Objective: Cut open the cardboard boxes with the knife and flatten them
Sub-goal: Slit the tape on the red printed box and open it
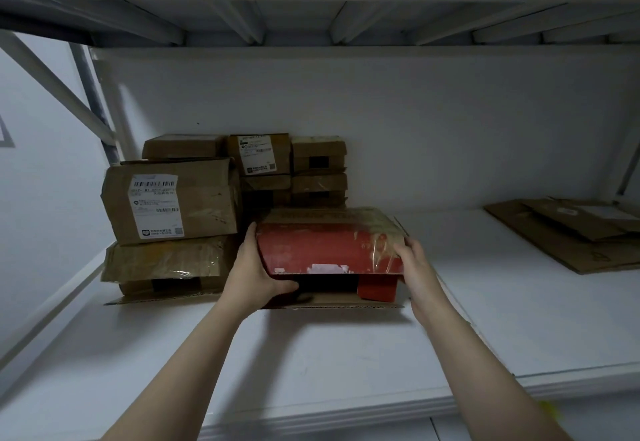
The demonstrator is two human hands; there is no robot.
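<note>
red cardboard box [322, 250] is gripped at both ends by left hand [258, 272] and right hand [417, 267]; draw it level off the white shelf [346, 354].

Stacked brown boxes [173, 205] crowd red box [325, 243] left and behind; shelf [450, 302] open right, until flattened cardboard [568, 233].

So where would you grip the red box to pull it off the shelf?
Take the red box by its two short ends, from the front, as the left hand and right hand do. It is wide and flat, its front flaps are open, and the brown boxes crowd its left and back.
</note>
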